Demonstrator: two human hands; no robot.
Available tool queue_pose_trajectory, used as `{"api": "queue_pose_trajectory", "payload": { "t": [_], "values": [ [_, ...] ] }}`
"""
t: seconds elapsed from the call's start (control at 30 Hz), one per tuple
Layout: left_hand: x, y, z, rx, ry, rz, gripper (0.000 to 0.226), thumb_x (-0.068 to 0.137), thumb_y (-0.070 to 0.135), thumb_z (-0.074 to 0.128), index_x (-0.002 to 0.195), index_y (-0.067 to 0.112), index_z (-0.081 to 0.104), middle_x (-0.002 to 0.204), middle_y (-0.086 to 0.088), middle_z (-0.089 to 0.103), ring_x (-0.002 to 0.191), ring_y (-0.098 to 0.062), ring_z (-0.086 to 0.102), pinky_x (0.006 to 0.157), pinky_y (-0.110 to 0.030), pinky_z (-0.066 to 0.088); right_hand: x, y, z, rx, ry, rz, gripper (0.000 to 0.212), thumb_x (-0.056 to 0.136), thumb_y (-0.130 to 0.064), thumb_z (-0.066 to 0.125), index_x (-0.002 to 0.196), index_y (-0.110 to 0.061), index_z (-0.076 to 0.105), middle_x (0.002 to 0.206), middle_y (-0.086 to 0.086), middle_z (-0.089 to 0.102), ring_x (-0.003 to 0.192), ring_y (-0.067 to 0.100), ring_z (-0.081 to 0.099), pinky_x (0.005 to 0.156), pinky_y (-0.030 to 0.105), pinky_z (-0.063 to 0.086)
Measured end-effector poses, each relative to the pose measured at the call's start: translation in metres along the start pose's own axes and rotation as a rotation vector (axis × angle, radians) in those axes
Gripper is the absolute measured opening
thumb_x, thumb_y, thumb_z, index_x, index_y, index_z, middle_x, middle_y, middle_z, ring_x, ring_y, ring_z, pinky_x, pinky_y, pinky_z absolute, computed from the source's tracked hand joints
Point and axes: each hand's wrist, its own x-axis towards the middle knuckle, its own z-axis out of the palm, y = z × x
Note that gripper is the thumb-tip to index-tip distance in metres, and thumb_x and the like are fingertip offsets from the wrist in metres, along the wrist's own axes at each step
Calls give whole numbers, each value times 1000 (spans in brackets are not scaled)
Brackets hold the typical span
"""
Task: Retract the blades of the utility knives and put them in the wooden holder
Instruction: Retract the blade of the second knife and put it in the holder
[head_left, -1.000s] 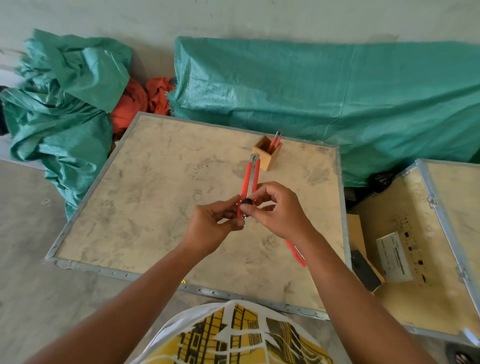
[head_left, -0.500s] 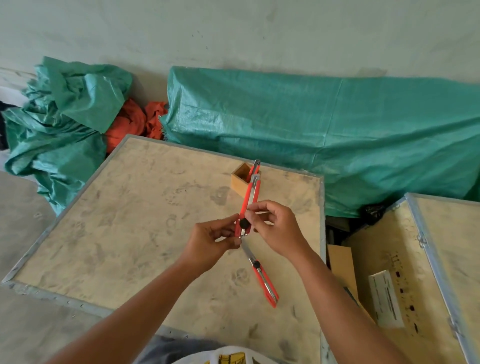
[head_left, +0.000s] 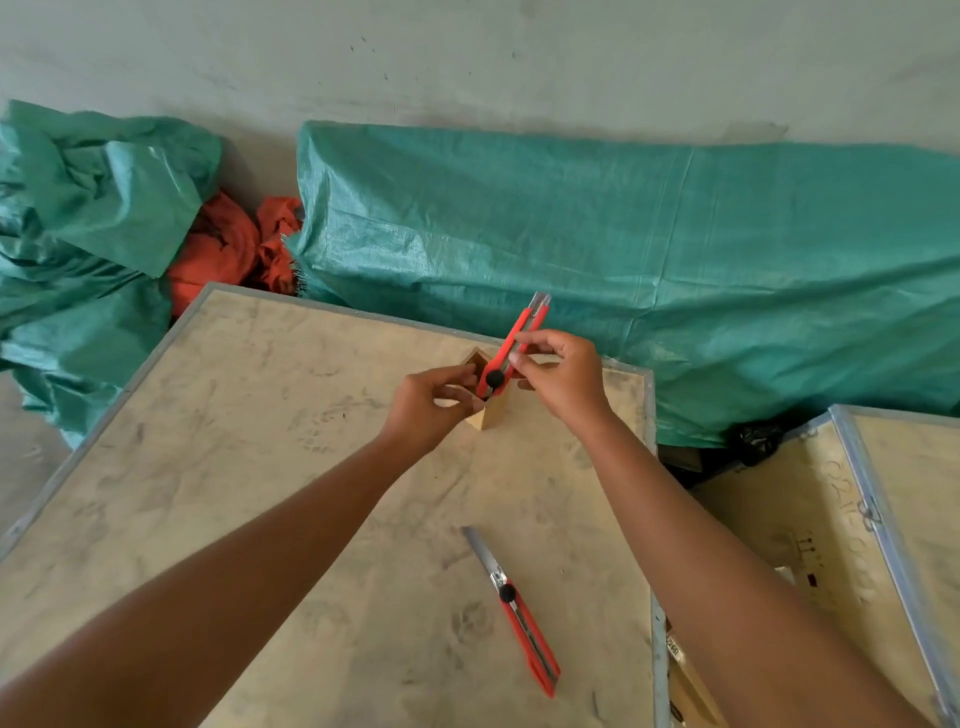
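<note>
A red utility knife with a black knob stands tilted, its lower end going into the small wooden holder at the far side of the plywood table. My right hand pinches the knife's middle. My left hand rests against the holder's left side, fingers curled beside the knife's knob. The holder is mostly hidden behind both hands. A second red utility knife lies flat on the table nearer me, its silver blade extended toward the far left.
Green tarps and an orange cloth lie beyond the table's far edge. A second plywood crate with a metal rim stands to the right, across a narrow gap.
Both hands carried the held knife away from me to the holder and lowered its end into it. The view tilted, so the knife lying on the table now shows fully.
</note>
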Motion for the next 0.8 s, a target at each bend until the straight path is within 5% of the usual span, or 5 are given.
{"api": "queue_pose_trajectory", "payload": {
  "t": [0.13, 0.3, 0.47, 0.8],
  "values": [
    [39, -20, 4, 218, 67, -58, 56, 76, 24, 83, 129, 22, 63, 128, 0, 66, 107, -16, 62, 85, -30, 49, 28, 18, 26, -120, 81, -19, 23, 88, -9, 76, 108, -19, 80, 101, -5, 78, 74, 10, 74, 80, 37, 65],
    [63, -38, 17, 318, -11, -158, 67, 79, 31, 80, 138, 14, 53, 136, -8, 60, 119, -28, 58, 95, -39, 49, 39, 37, 55, -286, 77, -27, 23, 92, -8, 70, 110, -18, 80, 108, 6, 80, 84, 17, 71, 79, 19, 48],
    [75, -53, 21, 429, -38, -95, 34, 79, 20, 78, 112, 15, 72, 112, -8, 67, 101, -27, 60, 75, -29, 42, 42, 46, 70, -369, -6, -41, 25, 92, -4, 68, 113, -12, 80, 113, 11, 79, 102, 26, 72, 90, 19, 44],
    [76, -56, 23, 423, -18, -79, 43, 80, 15, 78, 122, 12, 67, 119, -12, 65, 103, -27, 59, 84, -32, 49, 45, 52, 79, -391, -9, -51, 27, 91, 0, 65, 108, -13, 81, 108, 10, 80, 101, 26, 73, 99, 37, 55]
  ]
}}
